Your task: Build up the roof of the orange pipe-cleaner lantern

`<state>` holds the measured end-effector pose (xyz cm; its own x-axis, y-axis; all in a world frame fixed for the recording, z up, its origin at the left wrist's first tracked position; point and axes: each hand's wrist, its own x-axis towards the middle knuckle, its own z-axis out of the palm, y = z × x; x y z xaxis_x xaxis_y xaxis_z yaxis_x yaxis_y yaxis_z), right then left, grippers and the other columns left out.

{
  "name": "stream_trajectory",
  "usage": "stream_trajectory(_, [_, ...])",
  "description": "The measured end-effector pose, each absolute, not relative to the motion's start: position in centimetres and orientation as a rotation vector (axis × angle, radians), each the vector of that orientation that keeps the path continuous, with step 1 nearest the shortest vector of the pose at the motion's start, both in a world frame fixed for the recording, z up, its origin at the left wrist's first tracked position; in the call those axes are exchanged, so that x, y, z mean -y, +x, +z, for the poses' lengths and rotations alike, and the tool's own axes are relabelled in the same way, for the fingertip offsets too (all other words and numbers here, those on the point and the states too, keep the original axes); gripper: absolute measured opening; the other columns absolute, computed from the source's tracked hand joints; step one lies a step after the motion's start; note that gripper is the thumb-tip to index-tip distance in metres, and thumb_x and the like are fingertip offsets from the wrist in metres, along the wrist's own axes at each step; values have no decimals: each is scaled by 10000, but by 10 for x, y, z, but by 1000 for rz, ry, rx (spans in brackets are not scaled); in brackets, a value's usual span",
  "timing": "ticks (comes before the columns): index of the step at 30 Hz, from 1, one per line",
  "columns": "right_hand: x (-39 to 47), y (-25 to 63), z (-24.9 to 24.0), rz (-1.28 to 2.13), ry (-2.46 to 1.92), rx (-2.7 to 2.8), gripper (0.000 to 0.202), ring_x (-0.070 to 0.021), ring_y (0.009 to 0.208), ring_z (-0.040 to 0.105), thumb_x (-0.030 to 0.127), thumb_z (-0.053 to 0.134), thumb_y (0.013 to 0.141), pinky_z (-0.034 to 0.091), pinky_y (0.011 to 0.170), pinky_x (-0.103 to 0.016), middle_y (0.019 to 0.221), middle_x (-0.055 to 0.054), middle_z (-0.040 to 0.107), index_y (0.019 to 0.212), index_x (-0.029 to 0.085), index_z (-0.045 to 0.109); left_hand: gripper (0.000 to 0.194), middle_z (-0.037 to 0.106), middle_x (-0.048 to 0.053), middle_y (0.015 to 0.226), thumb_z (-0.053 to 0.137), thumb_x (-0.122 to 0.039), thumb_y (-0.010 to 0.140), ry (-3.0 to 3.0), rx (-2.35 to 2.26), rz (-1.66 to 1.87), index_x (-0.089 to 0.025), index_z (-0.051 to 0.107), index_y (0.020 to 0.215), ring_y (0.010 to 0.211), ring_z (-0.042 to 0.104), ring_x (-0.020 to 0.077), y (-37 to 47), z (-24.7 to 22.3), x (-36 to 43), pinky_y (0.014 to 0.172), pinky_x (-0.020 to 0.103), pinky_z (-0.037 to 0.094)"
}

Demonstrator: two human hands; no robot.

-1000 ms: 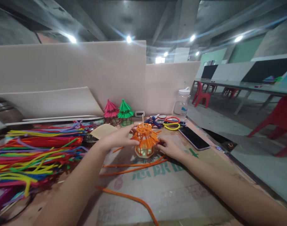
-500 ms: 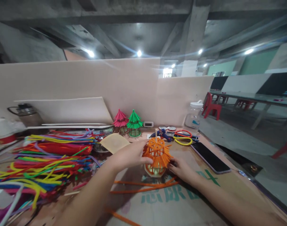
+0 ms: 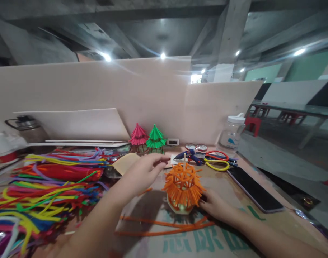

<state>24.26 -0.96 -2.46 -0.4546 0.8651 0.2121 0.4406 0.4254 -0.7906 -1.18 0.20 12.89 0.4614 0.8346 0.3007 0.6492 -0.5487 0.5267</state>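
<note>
a: start at the grips. what are they doing?
b: the left grip [image 3: 150, 166] is loose, fingers and thumb apart, holding nothing, just off the upper left of the orange hut [image 3: 183, 186]. the right grip [image 3: 214, 204] is curled against the hut's lower right side; its fingertips are hidden, so i can't tell whether it clamps or only touches.
a: why one on, one off?
b: my reading: the hut stands on its own pale base [image 3: 180, 210], so a low touch from the right could be enough to steady it.
a: and where is it?
b: just right of centre, below the middle of the frame, on the board [image 3: 150, 247].
a: which way does it point?
b: up. the long axis is upright, with a thin stick [image 3: 184, 157] out of the top towards the upper edge of the frame; the fringe slopes outward and down.
a: further out?
b: orange stems [image 3: 145, 234] lie in front of it, lower centre, probably for easy reach. the mixed pile [image 3: 53, 193] fills the lower left, off to one side.
a: and behind?
b: a glue gun [image 3: 191, 154], its nozzle turned left over a white card [image 3: 174, 161], maybe to catch drips. scissors [image 3: 217, 165] sit right of it, handles towards us. the pink hut [image 3: 138, 135] and green hut [image 3: 155, 138] stand upright at the back, well apart from the grips, perhaps as patterns.
</note>
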Motion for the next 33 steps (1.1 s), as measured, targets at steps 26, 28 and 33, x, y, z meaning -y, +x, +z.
stream_trajectory(26, [14, 246, -24, 767, -1106, 2125, 265, -223, 901, 664, 159, 474, 874, 495, 794, -281, 1003, -90, 737, 993, 181, 710, 260, 688, 60, 1153, 607, -364, 895, 2099, -1011, 1214, -215, 708, 1083, 1112, 613, 212, 33, 116, -16, 1030, 377, 443])
stream_trajectory(28, [14, 246, -24, 751, -1107, 2132, 267, -214, 875, 663, 152, 472, 872, 491, 794, -280, 999, -86, 737, 988, 186, 709, 257, 687, 64, 1158, 603, -355, 898, 2092, -1009, 1207, -210, 707, 1083, 1114, 612, 215, 34, 114, -15, 1025, 377, 449])
stream_trajectory(33, [12, 247, -28, 726, -1074, 2145, 251, -227, 902, 665, 154, 476, 872, 494, 806, -295, 977, -95, 733, 971, 181, 705, 327, 673, 38, 1239, 577, -390, 925, 2034, -985, 1203, -285, 644, 1227, 1139, 615, 215, 37, 106, -12, 1028, 379, 452])
